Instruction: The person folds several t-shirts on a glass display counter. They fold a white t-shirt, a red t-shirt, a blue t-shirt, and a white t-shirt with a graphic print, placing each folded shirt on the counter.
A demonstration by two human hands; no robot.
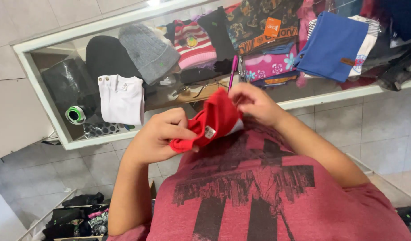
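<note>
Small red garment (pixel 216 119) held up at chest height, between both hands, just above the glass display case (pixel 49 85), not resting on anything. Left hand (pixel 158 136) has its grip closed round the lower bunched edge, thumb on top, fingers curled under. Right hand (pixel 254 103) pinches the upper edge w/ fingertips, grip closed on the fabric too.

Looks like soft knit or fleece: it droops and folds wherever it isn't held, so prob. very light and floppy, no stiffness at all. Not slippery, I'd say; cloth like that bites well under a pinch. Nothing fragile, though a small white tag (pixel 210 131) on the front could snag or get tugged.

Best hold, in my view: at the hems or seams, two points apart, so it spreads rather than bunching. One-hand grab just makes a wad.

Round about: grey beanie (pixel 149 51), striped pink hat (pixel 195 44), white top (pixel 122 99), blue cloth (pixel 332 44), tape roll (pixel 75 114) inside the case. Pink pen (pixel 232 71) on the glass, near the right hand, not touching it as far as I can tell.
</note>
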